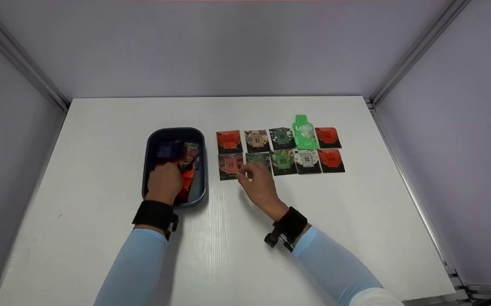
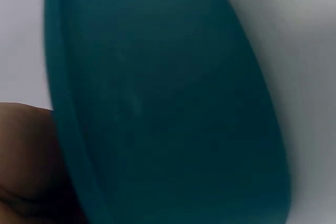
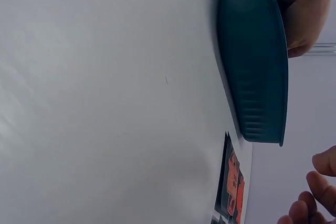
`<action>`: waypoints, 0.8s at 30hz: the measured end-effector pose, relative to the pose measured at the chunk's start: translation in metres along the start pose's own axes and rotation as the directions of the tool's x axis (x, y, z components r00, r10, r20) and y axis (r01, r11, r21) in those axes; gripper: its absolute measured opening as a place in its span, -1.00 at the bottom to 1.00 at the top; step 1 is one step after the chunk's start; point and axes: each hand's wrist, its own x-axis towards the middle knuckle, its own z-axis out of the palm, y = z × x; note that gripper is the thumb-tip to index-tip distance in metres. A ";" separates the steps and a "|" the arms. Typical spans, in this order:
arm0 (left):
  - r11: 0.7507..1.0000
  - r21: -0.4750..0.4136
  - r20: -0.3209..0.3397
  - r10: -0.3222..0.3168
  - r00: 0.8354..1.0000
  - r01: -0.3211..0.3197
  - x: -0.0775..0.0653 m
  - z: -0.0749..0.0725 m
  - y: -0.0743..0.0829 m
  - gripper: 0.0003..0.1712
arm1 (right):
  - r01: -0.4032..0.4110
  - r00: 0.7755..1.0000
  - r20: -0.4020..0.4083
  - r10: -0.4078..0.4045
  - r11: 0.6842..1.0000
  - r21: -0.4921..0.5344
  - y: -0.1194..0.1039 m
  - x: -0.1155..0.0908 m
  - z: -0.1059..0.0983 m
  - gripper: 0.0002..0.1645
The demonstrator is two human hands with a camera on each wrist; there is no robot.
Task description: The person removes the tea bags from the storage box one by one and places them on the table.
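My left hand point(image 1: 165, 182) reaches down into a dark blue-green plastic basin point(image 1: 205, 182), its fingers hidden below the rim. Around it in the basin lie a red packet point(image 1: 187, 182) and a dark purple packet point(image 1: 170, 150). My right hand point(image 1: 261, 187) hovers over the near row of flat square packets, with thumb and forefinger bent towards each other and nothing visible between them. Beneath its fingertips are a reddish packet point(image 1: 229, 165) and a partly covered dark green packet point(image 1: 257, 157). In the right wrist view, its thumb and fingers point(image 3: 321, 187) stand apart.
Two rows of packets lie right of the basin, including a tan packet point(image 1: 257, 140), a white-patterned packet point(image 1: 308, 160) and red ones at the right end. A bottle-shaped green sachet point(image 1: 305, 132) sticks out of the far row. Grey panels point(image 1: 228, 51) wall the white table point(image 1: 211, 255).
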 end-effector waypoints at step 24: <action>0.967 -0.255 -0.246 -0.084 0.966 0.019 -0.027 -0.028 0.032 -0.81 | -0.005 0.999 0.036 0.004 0.999 0.046 -0.006 -0.013 -0.001 -0.91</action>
